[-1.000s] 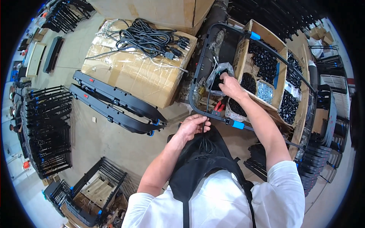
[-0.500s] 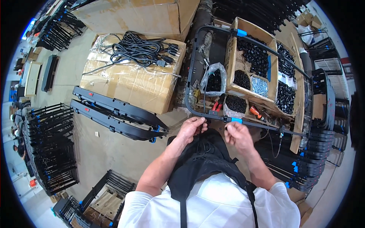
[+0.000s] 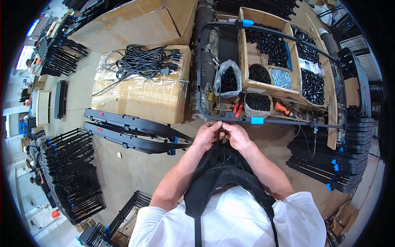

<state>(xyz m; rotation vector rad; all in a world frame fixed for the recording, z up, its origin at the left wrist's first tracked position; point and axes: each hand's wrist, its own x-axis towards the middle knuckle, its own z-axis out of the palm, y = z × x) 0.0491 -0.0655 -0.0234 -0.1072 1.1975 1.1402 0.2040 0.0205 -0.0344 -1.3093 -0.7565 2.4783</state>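
Observation:
My left hand point(image 3: 207, 136) and my right hand point(image 3: 237, 136) meet at the near rail of a black tubular frame point(image 3: 284, 121). Both are closed, fingertips pinched together. A thin black cable point(image 3: 220, 99) crosses the frame's left end and runs down to the fingers of my left hand. What my right fingers hold is hidden between the hands. The frame lies over the bench, with blue tape point(image 3: 257, 120) on the rail just right of my hands. Red-handled pliers point(image 3: 237, 109) lie behind the rail.
A wooden tray point(image 3: 267, 88) holds black knobs, black screws and silver screws. Bags of small black parts point(image 3: 228, 80) stand beside it, near an orange-and-black tool point(image 3: 282, 108). Coiled power cords point(image 3: 144, 61) lie on a cardboard box point(image 3: 140, 96) at left. Black frames point(image 3: 74, 173) stand stacked around.
My right hand has moved left and closed in against my left hand at the rail. The whole view has shifted slightly.

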